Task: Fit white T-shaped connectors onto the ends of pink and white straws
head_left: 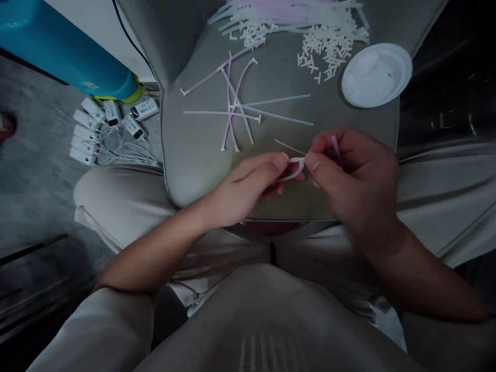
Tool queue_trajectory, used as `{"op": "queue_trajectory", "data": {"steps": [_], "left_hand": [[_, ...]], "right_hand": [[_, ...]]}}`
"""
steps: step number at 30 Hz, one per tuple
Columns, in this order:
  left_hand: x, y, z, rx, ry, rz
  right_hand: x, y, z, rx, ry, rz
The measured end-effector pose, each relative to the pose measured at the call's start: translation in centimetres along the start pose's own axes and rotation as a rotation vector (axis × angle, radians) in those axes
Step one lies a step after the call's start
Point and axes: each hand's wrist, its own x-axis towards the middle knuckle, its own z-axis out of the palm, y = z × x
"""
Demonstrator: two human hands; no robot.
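Pale, slender, bent plastic tubing (291, 177) spans between your left hand (248, 186) and right hand (352, 178), thumb and fingers of each pinched on it. Judged light, springy, perhaps slick; grip near the bend, beside your right thumb.

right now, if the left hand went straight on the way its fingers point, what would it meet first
Beyond the bent whitish tube it holds, the left hand would probably first meet the bare right hand; depth is hard to judge.
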Motion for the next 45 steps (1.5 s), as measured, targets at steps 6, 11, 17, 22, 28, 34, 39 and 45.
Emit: {"op": "queue_trajectory", "data": {"steps": [6,11,17,22,28,34,39,45], "left_hand": [[0.2,0.3,-1.5,0.362,0.438,0.245],[-1.3,1.3,0.0,0.695,0.521,0.670],[-0.9,0.2,1.3,0.621,0.269,0.424],[-0.6,0.2,1.0,0.526,0.187,0.411],[-0.8,0.2,1.5,0.274,0.182,0.309],[-0.9,-0.2,1.5,0.119,0.242,0.305],[-0.9,-0.5,1.7,0.041,0.203,0.316],[-1.1,-0.8,1.9,-0.031,0.174,0.347]], "right_hand": [[1.0,0.9,-1.1,0.030,0.115,-0.043],[1.3,1.0,-0.9,0.035,0.184,-0.063],[0.0,1.4,0.4,0.073,0.082,-0.040],[-0.2,1.2,1.1,0.060,0.018,-0.042],[-0.4,1.0,0.5,0.020,-0.089,-0.074],[-0.7,1.6,-0.4,0.036,-0.163,-0.173],[-0.8,1.6,-0.6,-0.089,-0.237,-0.144],[-1.1,1.8,-0.5,-0.181,-0.287,-0.214]]}}
